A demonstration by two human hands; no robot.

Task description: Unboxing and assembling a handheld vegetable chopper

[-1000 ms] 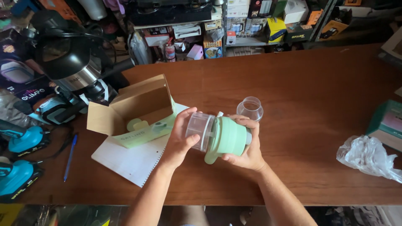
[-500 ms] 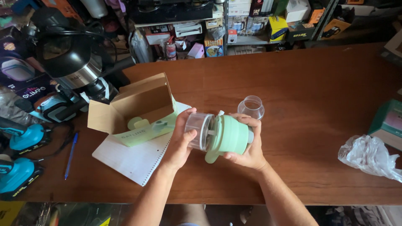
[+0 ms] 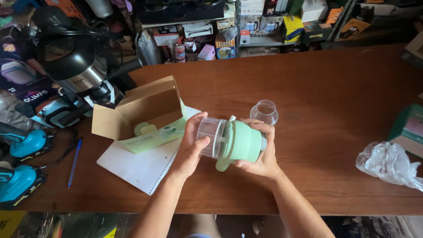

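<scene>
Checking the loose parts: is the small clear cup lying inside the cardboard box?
No, the small clear cup stands on the wooden table, apart from the cardboard box.

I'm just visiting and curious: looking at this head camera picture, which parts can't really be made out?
- Green appliance: its far side is covered by the right hand.
- Clear cup: partly hidden under the left hand; its inside is too small to tell.
- Open cardboard box: its flaps hide much of the contents.
- Teal box: cut off by the right edge.
- Shelf items: too small.
</scene>
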